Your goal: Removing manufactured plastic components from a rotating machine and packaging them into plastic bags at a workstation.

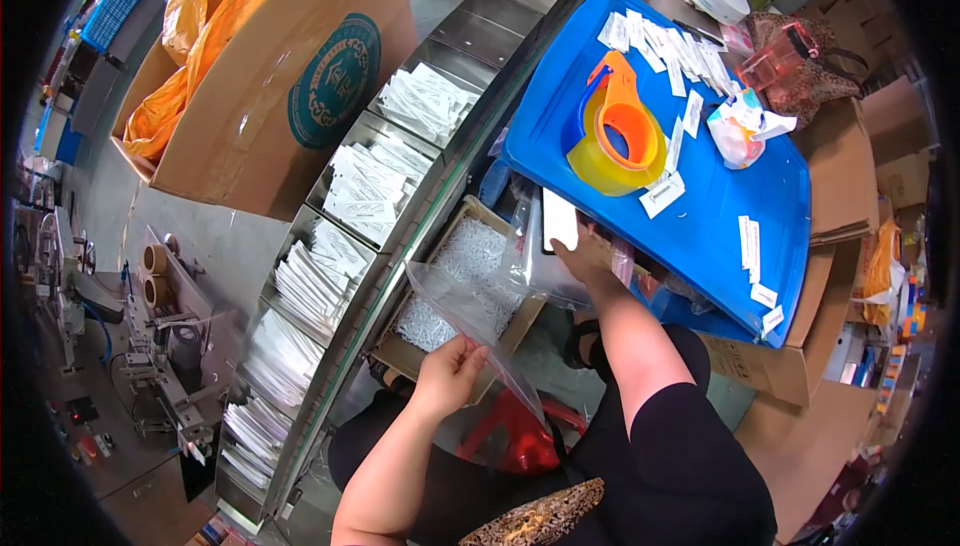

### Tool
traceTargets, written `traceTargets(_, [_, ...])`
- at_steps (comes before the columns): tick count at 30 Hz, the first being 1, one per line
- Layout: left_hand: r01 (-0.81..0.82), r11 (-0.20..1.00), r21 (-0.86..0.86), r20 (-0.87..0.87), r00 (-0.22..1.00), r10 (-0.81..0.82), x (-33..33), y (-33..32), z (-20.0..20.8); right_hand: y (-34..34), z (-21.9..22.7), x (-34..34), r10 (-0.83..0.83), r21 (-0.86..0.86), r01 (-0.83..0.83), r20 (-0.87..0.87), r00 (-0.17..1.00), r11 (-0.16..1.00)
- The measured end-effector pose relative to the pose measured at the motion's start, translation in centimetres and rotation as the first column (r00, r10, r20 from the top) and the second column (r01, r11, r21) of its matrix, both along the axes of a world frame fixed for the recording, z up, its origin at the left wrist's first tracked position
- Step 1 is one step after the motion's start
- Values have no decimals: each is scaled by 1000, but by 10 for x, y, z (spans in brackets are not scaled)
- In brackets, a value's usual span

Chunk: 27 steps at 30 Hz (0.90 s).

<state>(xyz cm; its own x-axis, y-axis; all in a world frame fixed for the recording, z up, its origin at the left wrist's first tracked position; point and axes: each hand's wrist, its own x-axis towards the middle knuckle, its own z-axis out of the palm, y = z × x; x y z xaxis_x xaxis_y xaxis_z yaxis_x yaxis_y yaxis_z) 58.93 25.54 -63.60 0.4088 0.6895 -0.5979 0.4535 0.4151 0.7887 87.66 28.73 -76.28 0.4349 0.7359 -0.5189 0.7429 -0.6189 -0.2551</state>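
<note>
A clear plastic bag hangs from the pinched fingers of my left hand, partly over an open box filled with many small whitish pieces. Further right, beside the blue lid, my right hand is closed at the lower end of a flat white rectangle with a dark edge, which looks like a phone. Its thumb lies on the white face; the other fingers are mostly hidden. More clear plastic bags lie around and under that hand.
A metal chute on the left holds stacks of white packets in compartments. A blue lid on the right bears a tape dispenser, loose packets and a tissue pack. A large carton stands far left; a red stool is below.
</note>
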Motion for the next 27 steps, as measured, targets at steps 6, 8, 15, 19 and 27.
traceTargets(6, [34,999,9,-32,999,-34,-1,0,-2,0,1,0,12,-20,-11,17,1000,1000])
traceTargets(8, [8,999,44,3,1000,-8,0,-3,-5,0,0,0,12,-25,-12,14,1000,1000])
traceTargets(15, [-8,996,84,19,1000,7,-1,-4,-10,0,1,-1,23,-31,-22,31,999,999])
traceTargets(19, [-8,999,42,16,1000,7,-1,-3,-7,0,1,-2,16,-17,-15,25,1000,1000])
traceTargets(27, [-16,994,104,47,999,11,-3,-7,-17,-1,2,-2,32,-11,-32,39,999,999])
